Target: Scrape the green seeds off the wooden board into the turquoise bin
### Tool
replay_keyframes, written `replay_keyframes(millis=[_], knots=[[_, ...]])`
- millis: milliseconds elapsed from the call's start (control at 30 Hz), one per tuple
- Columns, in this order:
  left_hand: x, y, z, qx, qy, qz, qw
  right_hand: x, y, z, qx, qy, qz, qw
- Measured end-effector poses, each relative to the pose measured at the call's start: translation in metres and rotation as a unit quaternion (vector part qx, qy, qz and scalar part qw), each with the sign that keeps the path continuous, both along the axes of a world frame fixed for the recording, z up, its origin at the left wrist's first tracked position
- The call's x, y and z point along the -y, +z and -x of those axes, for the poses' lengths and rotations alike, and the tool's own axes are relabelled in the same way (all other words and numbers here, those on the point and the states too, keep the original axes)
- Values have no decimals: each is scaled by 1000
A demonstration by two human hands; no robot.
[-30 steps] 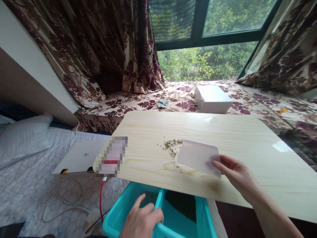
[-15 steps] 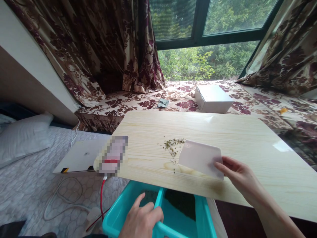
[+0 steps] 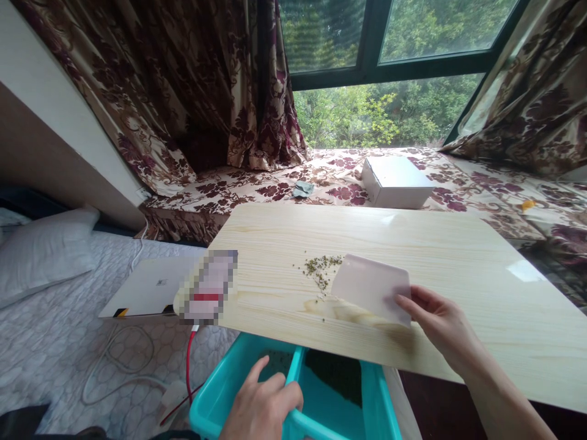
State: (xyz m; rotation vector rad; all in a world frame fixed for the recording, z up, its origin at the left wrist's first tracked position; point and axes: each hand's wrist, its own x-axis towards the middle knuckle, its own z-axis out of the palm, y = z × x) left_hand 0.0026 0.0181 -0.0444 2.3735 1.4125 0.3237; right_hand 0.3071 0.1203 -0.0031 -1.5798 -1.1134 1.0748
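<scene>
Right of the frame's centre, the right hand [image 3: 433, 311] is pinching the right edge of a pale translucent sheet [image 3: 371, 284] between thumb and fingers. The sheet is slanting over the worktop [image 3: 275, 229], a shadow showing below its near right corner. Its left edge is lying just beside a scatter of small greenish grains [image 3: 321, 267] at the centre of the frame, a few strays spreading toward the near edge.

At the bottom centre, the left hand [image 3: 266, 400] is resting over the divider of a turquoise bin [image 3: 387, 397], 1 finger extending and the others curling; whether it is gripping the divider, I cannot tell. The bin is showing 2 compartments, the right 1 holding a dark mass of grains [image 3: 337, 376].

At centre left, a pixelated item [image 3: 208, 287] is lying on the worktop's left end, with a red cable [image 3: 188, 360] running down from it. A white box [image 3: 398, 183] is sitting at upper right on the floral window seat [image 3: 257, 189].
</scene>
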Motion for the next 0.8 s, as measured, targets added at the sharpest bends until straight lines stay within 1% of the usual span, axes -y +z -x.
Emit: replay_keyframes(millis=[100,300,433,533,667,800], knots=[[0,0,0,2,2,-7,1000,-1,1,6,-16,-3,-6,1000],[1,0,0,2,4,-4,1000,-2,8,15,-26,40,16,999],[1,0,1,3,1,-4,1000,-4,13,18,-25,26,4,999],[1,2,1,5,0,-5,1000,-5,12,21,-18,24,0,1000],[1,3,2,11,1,-4,1000,-6,10,24,-14,47,0,999],[1,2,3,11,-1,-8,1000,-6,14,26,-29,55,2,998]])
